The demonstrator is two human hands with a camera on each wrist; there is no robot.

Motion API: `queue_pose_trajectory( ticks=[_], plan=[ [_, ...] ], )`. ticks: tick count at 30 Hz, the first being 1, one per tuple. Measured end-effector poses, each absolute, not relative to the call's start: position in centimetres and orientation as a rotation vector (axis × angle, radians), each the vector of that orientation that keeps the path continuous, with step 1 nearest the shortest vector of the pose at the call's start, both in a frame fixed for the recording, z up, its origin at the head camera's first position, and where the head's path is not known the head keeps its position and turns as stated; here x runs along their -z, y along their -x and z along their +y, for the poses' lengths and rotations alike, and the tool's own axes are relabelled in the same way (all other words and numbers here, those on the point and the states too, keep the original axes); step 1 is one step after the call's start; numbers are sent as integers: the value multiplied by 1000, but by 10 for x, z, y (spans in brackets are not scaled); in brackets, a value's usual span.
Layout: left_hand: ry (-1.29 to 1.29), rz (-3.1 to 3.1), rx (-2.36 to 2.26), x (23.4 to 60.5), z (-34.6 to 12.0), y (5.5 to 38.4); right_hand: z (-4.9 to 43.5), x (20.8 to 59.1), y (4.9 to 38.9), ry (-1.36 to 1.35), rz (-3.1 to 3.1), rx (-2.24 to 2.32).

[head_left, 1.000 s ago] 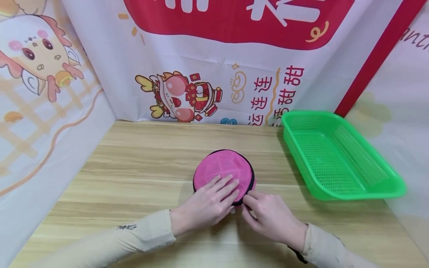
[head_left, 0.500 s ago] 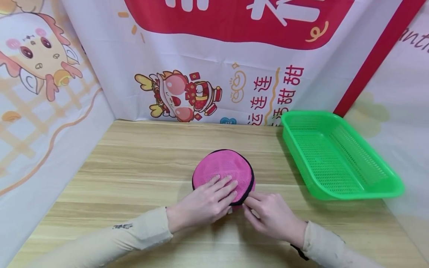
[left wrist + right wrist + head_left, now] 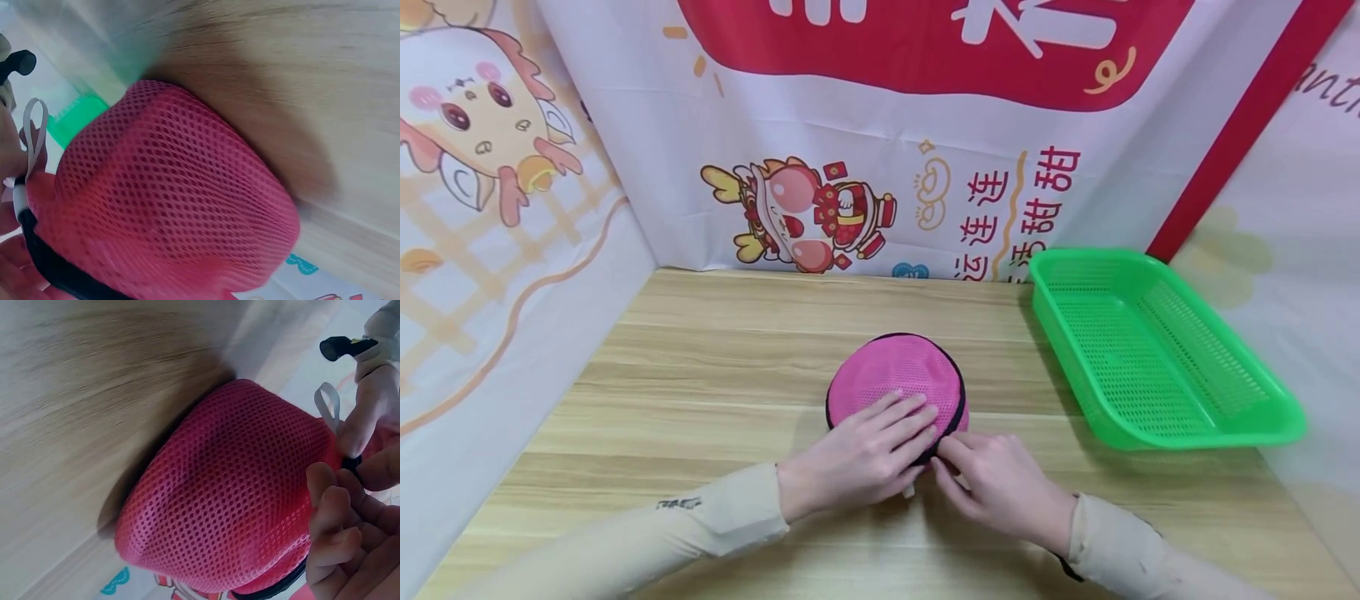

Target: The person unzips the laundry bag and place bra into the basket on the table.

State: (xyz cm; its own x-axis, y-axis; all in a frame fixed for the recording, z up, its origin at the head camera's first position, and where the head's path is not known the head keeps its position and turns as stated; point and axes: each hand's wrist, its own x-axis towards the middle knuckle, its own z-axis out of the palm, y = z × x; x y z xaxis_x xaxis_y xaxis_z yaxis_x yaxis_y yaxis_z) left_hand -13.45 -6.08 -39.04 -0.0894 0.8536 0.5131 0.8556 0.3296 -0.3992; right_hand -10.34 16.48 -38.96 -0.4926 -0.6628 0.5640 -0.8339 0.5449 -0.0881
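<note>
A round pink mesh laundry bag [image 3: 895, 362] with a black zipper band [image 3: 960, 406] round its top edge sits on the wooden table. My left hand [image 3: 861, 462] lies across the near side of its top, fingers straight over the mesh and thumb down by the rim. At the near right edge, my right hand [image 3: 1000, 483] pinches the black band between thumb and index finger, its other fingers curled. The right wrist view shows a small white loop [image 3: 334, 402] standing out beside the left thumb. The bag's mesh side [image 3: 175, 187] bulges down to the table. What is inside is hidden.
A green plastic basket [image 3: 1187, 440] with perforated walls stands at the right of the table [image 3: 715, 375]. Printed cloth [image 3: 850, 108] hangs behind the table's back edge, and more covers both sides.
The bag and both hands have shifted slightly left. The right hand's pinching fingers have slid a little left along the near rim, closer to the left hand, which stays on top.
</note>
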Motion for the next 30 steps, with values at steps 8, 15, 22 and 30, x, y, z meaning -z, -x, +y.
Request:
queue_pose_trajectory(
  ticks=[8, 15, 22, 30],
  plan=[
    [1469, -1912, -56, 390, -56, 133, 158, 389, 103, -1183, -2233, -522],
    [1477, -1927, -55, 389, -53, 134, 158, 390, 102, -1131, -2216, -555],
    [1480, -1967, -9, 386, -49, 129, 159, 391, 97, -1082, -2255, -404],
    [1443, -2019, 5, 380, -46, 125, 161, 387, 99, -1088, -2241, -328]
  ],
)
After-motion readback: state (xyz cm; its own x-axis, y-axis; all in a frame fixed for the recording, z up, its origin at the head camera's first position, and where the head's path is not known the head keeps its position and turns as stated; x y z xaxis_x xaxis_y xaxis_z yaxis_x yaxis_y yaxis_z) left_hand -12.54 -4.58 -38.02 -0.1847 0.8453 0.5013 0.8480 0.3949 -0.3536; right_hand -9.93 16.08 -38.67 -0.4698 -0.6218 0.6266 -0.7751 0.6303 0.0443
